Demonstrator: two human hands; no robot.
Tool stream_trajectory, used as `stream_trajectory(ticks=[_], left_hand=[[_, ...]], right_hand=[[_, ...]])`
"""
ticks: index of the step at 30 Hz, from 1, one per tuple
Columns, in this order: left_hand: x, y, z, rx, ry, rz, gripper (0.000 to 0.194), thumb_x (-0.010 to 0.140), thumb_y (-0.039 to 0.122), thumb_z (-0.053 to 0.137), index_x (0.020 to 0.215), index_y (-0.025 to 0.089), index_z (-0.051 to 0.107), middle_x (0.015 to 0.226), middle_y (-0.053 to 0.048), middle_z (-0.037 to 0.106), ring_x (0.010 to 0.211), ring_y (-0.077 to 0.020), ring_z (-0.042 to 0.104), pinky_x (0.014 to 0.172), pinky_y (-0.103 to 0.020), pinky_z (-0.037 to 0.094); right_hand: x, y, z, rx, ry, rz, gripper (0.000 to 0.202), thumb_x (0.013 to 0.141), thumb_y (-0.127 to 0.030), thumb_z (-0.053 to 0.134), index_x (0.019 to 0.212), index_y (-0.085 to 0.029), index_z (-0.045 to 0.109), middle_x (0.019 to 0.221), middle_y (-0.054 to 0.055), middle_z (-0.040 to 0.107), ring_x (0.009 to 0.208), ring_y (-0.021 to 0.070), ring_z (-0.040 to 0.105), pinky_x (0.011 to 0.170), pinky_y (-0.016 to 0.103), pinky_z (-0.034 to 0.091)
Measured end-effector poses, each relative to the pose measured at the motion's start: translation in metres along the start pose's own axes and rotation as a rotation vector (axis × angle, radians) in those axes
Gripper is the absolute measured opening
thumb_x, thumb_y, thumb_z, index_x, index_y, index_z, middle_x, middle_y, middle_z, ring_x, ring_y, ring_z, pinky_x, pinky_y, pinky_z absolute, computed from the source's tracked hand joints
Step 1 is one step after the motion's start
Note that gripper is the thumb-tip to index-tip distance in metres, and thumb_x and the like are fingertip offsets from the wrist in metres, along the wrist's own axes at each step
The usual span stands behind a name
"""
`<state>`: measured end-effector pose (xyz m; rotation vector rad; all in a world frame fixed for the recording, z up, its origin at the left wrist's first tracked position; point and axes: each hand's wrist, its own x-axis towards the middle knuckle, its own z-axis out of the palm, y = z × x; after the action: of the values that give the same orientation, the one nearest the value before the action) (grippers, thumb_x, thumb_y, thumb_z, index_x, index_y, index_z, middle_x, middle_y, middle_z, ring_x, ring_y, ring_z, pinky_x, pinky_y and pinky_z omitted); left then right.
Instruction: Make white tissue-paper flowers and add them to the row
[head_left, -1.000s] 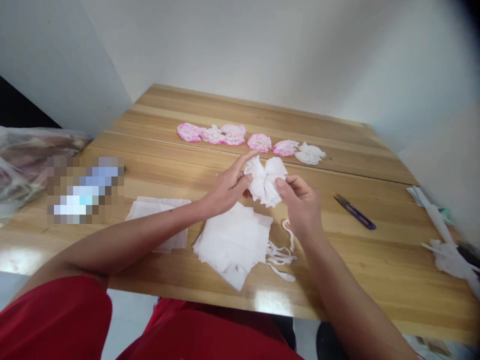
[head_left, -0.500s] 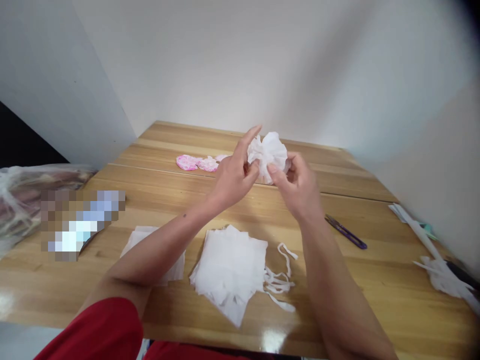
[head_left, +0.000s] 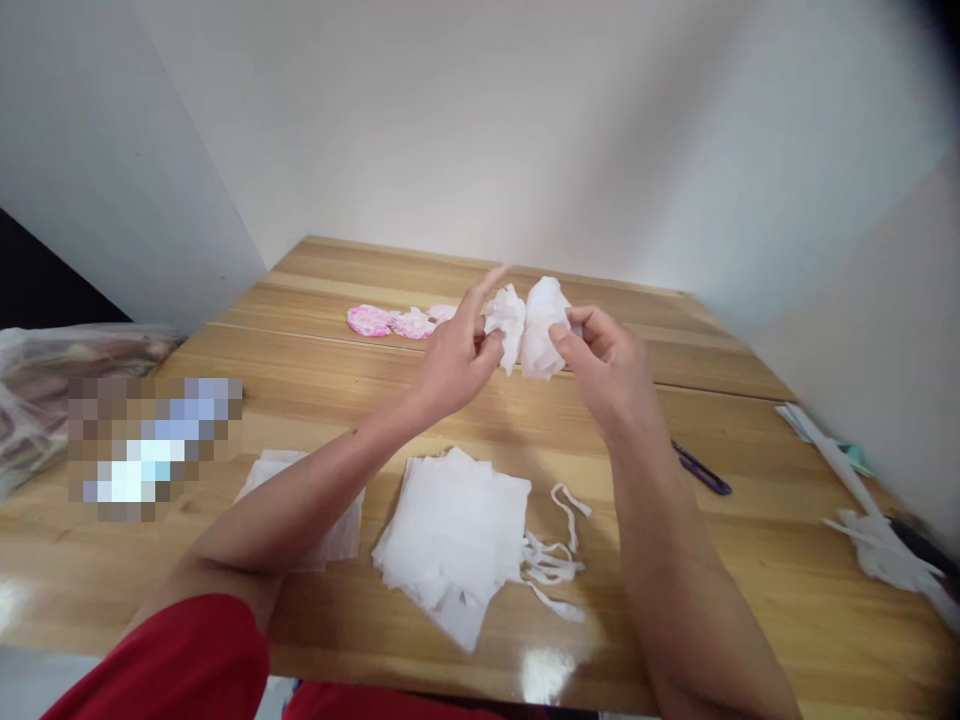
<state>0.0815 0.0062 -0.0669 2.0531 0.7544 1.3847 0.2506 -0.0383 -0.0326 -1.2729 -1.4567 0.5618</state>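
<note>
Two-handed pinch: left hand (head_left: 461,362) and right hand (head_left: 609,368) grip opposite edges of white tissue-paper flower (head_left: 544,332); it's held up between them, gathered middle clear of both grips.

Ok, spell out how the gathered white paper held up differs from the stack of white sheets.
The gathered white paper is raised above the table, while the stack of white sheets lies on it. The gathered paper is ruffled into two lobes; the stack is mostly flat, with uneven edges. The gathered paper looks smaller in the picture than the stack. Both are white.
</note>
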Motion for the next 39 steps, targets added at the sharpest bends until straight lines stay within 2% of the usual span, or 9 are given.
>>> stream_trajectory(ticks=[2, 6, 11, 14, 19, 23, 28, 34, 39], left_hand=[[-0.001, 0.002, 0.002, 0.012, -0.002, 0.009, 0.057, 0.092, 0.028, 0.049, 0.146, 0.034, 0.031, 0.085, -0.003, 0.064, 0.077, -0.0203, 0.064, 0.070, -0.033, 0.053], [-0.003, 0.008, 0.003, 0.016, -0.014, -0.007, 0.054, 0.090, 0.032, 0.055, 0.142, 0.030, 0.040, 0.083, -0.002, 0.064, 0.075, -0.0193, 0.063, 0.071, -0.033, 0.052], [0.001, 0.008, 0.002, -0.289, 0.054, -0.119, 0.047, 0.095, 0.051, 0.042, 0.136, 0.028, 0.045, 0.071, -0.001, 0.059, 0.063, -0.0152, 0.061, 0.059, -0.028, 0.051], [0.003, 0.008, 0.002, -0.387, 0.093, -0.176, 0.048, 0.095, 0.056, 0.039, 0.131, 0.027, 0.049, 0.067, 0.000, 0.057, 0.057, -0.0136, 0.060, 0.053, -0.026, 0.050], [0.002, 0.015, 0.001, -0.368, 0.090, -0.152, 0.045, 0.091, 0.050, 0.052, 0.130, 0.027, 0.050, 0.062, 0.002, 0.056, 0.056, -0.0129, 0.059, 0.055, -0.026, 0.051], [0.000, 0.016, 0.001, -0.345, 0.065, -0.133, 0.045, 0.089, 0.043, 0.058, 0.131, 0.027, 0.050, 0.059, 0.003, 0.055, 0.054, -0.0121, 0.057, 0.056, -0.026, 0.052], [-0.003, 0.013, 0.004, -0.352, 0.025, -0.114, 0.039, 0.092, 0.040, 0.052, 0.130, 0.028, 0.052, 0.077, -0.001, 0.063, 0.061, -0.0125, 0.060, 0.061, -0.027, 0.056], [-0.007, 0.016, 0.006, -0.291, -0.022, -0.052, 0.039, 0.096, 0.041, 0.045, 0.134, 0.033, 0.049, 0.119, -0.005, 0.062, 0.075, -0.0140, 0.065, 0.066, -0.029, 0.058], [-0.008, 0.014, 0.005, -0.130, -0.069, 0.037, 0.042, 0.098, 0.040, 0.038, 0.140, 0.032, 0.041, 0.126, -0.006, 0.060, 0.080, -0.0141, 0.065, 0.072, -0.031, 0.057]], right_hand=[[-0.002, -0.001, 0.001, -0.047, 0.005, -0.005, 0.020, 0.079, -0.039, 0.065, 0.091, -0.023, 0.062, 0.077, -0.001, 0.064, 0.064, 0.0140, 0.056, 0.059, 0.028, 0.045], [-0.005, -0.002, 0.004, -0.241, 0.130, -0.079, 0.015, 0.078, -0.029, 0.065, 0.093, -0.024, 0.063, 0.079, -0.002, 0.065, 0.066, 0.0148, 0.056, 0.064, 0.030, 0.044], [-0.007, 0.003, 0.004, -0.251, 0.175, -0.150, 0.017, 0.081, -0.025, 0.060, 0.098, -0.026, 0.063, 0.081, -0.001, 0.065, 0.068, 0.0154, 0.057, 0.066, 0.031, 0.045], [-0.008, 0.002, 0.005, -0.235, 0.186, -0.148, 0.016, 0.082, -0.026, 0.060, 0.098, -0.026, 0.061, 0.082, 0.000, 0.066, 0.067, 0.0155, 0.057, 0.064, 0.031, 0.046], [-0.010, 0.000, 0.006, -0.231, 0.187, -0.154, 0.015, 0.086, -0.029, 0.055, 0.100, -0.026, 0.056, 0.078, 0.000, 0.065, 0.057, 0.0133, 0.052, 0.057, 0.031, 0.045], [-0.013, -0.002, 0.006, -0.276, 0.192, -0.178, 0.009, 0.086, -0.024, 0.054, 0.094, -0.027, 0.057, 0.070, -0.002, 0.063, 0.053, 0.0135, 0.051, 0.056, 0.031, 0.042], [-0.015, -0.009, 0.005, -0.351, 0.124, -0.234, 0.014, 0.085, -0.017, 0.052, 0.086, -0.024, 0.063, 0.075, -0.001, 0.066, 0.058, 0.0128, 0.054, 0.059, 0.029, 0.041], [-0.018, -0.019, 0.006, -0.353, 0.040, -0.237, 0.017, 0.086, -0.035, 0.060, 0.093, -0.022, 0.068, 0.082, 0.001, 0.069, 0.062, 0.0123, 0.055, 0.060, 0.028, 0.041], [-0.017, -0.017, 0.006, -0.380, 0.071, -0.220, 0.007, 0.082, -0.028, 0.062, 0.079, -0.022, 0.064, 0.071, -0.001, 0.065, 0.062, 0.0130, 0.053, 0.062, 0.028, 0.040]])
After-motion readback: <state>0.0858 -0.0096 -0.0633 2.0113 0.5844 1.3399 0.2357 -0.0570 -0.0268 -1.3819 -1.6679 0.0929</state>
